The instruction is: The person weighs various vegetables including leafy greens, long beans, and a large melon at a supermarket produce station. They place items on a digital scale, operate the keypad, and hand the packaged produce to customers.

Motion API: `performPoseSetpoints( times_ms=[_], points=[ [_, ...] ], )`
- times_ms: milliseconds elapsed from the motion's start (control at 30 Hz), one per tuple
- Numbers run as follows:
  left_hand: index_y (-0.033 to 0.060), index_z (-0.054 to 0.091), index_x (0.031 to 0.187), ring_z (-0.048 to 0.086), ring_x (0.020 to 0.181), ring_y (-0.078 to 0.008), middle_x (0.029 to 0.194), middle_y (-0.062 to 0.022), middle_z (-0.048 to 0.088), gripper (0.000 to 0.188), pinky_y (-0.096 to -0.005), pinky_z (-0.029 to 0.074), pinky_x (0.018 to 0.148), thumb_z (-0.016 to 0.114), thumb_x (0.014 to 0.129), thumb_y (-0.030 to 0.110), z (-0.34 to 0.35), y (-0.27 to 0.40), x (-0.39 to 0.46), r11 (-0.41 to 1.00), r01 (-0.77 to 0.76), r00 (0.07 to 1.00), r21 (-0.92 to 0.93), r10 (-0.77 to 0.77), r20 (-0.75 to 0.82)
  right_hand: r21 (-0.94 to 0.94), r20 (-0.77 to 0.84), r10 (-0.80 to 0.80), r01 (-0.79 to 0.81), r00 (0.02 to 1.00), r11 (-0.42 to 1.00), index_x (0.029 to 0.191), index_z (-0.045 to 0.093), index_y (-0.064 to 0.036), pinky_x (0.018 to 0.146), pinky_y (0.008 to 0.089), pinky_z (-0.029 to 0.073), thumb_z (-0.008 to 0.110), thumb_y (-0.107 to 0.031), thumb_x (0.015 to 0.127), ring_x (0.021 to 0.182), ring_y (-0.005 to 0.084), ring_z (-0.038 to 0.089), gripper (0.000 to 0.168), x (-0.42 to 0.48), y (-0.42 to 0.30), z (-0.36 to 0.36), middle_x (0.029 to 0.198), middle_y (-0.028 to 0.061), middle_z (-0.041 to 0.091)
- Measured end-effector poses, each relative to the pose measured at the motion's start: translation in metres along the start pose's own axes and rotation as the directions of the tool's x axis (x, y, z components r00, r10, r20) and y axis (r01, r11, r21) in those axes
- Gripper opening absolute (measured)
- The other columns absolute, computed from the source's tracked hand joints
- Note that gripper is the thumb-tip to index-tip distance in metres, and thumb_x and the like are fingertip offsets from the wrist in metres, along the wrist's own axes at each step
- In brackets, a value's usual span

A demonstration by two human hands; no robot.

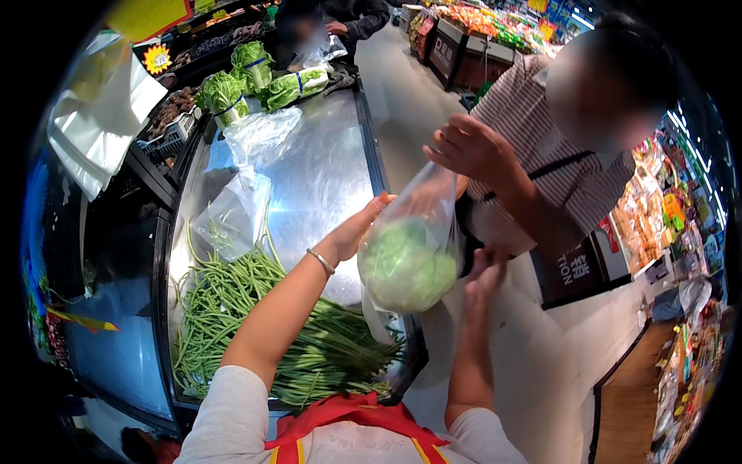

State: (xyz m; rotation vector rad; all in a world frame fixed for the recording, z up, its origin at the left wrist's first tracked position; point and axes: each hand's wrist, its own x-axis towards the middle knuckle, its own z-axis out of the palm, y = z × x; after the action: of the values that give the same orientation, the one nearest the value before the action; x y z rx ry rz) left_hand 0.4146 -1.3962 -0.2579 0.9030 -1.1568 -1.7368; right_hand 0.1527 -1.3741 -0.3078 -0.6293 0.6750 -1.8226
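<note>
A clear plastic bag [443, 203] hangs in front of me with a round, pale green leafy vegetable [408, 261] inside, probably a cabbage or lettuce. My left hand [355, 227], with a silver bangle at the wrist, holds the bag's upper left side; its fingers are partly hidden behind the plastic. Just right of the bag is my right hand [486, 271], blurred, so its grip is unclear. Another person's hand [472, 145] is at the top of the bag. Under my left forearm, green long beans [232, 313] and long-stemmed greens [336, 354] are heaped on a metal counter [330, 156].
Crumpled plastic bags [264, 133] and several Chinese cabbages [252, 64] occupy the counter's far part. A person in a striped shirt [516, 110] stands close at right; another person [362, 17] is beyond the counter. White bags [104, 110] hang at left. Product displays [481, 29] border the aisle.
</note>
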Motion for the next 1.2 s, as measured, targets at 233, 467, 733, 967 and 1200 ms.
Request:
performPoseSetpoints(
  times_ms=[233, 467, 733, 967, 1200],
  points=[
    [0.0102, 0.015, 0.138, 0.047, 0.109, -0.0201, 0.123, -0.0174, 0.044, 0.077, -0.0306, 0.041, 0.088, 0.057, 0.083, 0.045, -0.025, -0.027, -0.038, 0.982, -0.053, 0.981, 0.184, 0.086, -0.173, -0.241, 0.061, 0.184, -0.165, 0.981, 0.956, 0.135, 0.022, -0.005, 0.101, 0.0383, 0.029, 0.032, -0.034, 0.095, 0.126, 0.0255, 0.032, 0.050, -0.075, 0.053, 0.072, 0.138, 0.0153, 0.028],
    [0.0029, 0.034, 0.130, 0.043, 0.116, -0.0257, 0.124, -0.0157, 0.046, 0.056, -0.0323, 0.032, 0.098, 0.052, 0.088, 0.036, -0.058, -0.073, -0.074, 0.781, -0.197, 0.882, 0.593, 0.405, -0.241, -0.319, -0.094, 0.363, -0.374, 0.927, 0.871, 0.133, 0.021, 0.004, 0.096, 0.0310, 0.032, 0.048, -0.028, 0.092, 0.116, 0.0211, 0.041, 0.059, -0.103, 0.138, 0.067, 0.130, 0.0207, 0.039],
    [0.0015, 0.047, 0.117, 0.051, 0.104, -0.0215, 0.110, -0.0120, 0.053, 0.039, -0.0310, 0.039, 0.090, 0.059, 0.083, 0.018, -0.041, -0.093, -0.155, 0.789, -0.040, 0.797, 0.613, 0.396, -0.457, -0.390, 0.050, 0.220, -0.184, 0.974, 0.902, 0.109, 0.047, 0.002, 0.081, 0.0260, 0.043, 0.062, -0.005, 0.080, 0.093, 0.0145, 0.055, 0.034, -0.058, 0.148, 0.014, 0.103, 0.0098, 0.057],
    [-0.0014, 0.057, 0.097, 0.057, 0.086, -0.0119, 0.093, -0.0064, 0.061, 0.014, -0.0259, 0.045, 0.079, 0.050, 0.088, 0.006, 0.012, -0.108, -0.286, 0.969, -0.091, 0.818, 0.230, 0.204, -0.537, -0.736, 0.066, 0.121, -0.034, 0.991, 0.677, 0.110, 0.051, 0.000, 0.080, 0.0268, 0.044, 0.060, -0.005, 0.082, 0.091, 0.0148, 0.054, 0.030, -0.137, 0.115, -0.051, 0.101, 0.0075, 0.055],
    [-0.0032, 0.055, 0.070, 0.059, 0.076, -0.0141, 0.081, -0.0093, 0.062, 0.030, -0.0267, 0.045, 0.074, 0.043, 0.092, 0.012, 0.032, -0.142, -0.365, 0.999, -0.032, 0.768, 0.032, 0.046, -0.639, -0.948, 0.248, -0.104, 0.263, 0.963, 0.178, 0.113, 0.049, 0.002, 0.087, 0.0415, 0.039, 0.061, -0.016, 0.079, 0.100, 0.0343, 0.049, 0.040, -0.215, 0.076, -0.098, 0.108, 0.0190, 0.052]
  ],
)
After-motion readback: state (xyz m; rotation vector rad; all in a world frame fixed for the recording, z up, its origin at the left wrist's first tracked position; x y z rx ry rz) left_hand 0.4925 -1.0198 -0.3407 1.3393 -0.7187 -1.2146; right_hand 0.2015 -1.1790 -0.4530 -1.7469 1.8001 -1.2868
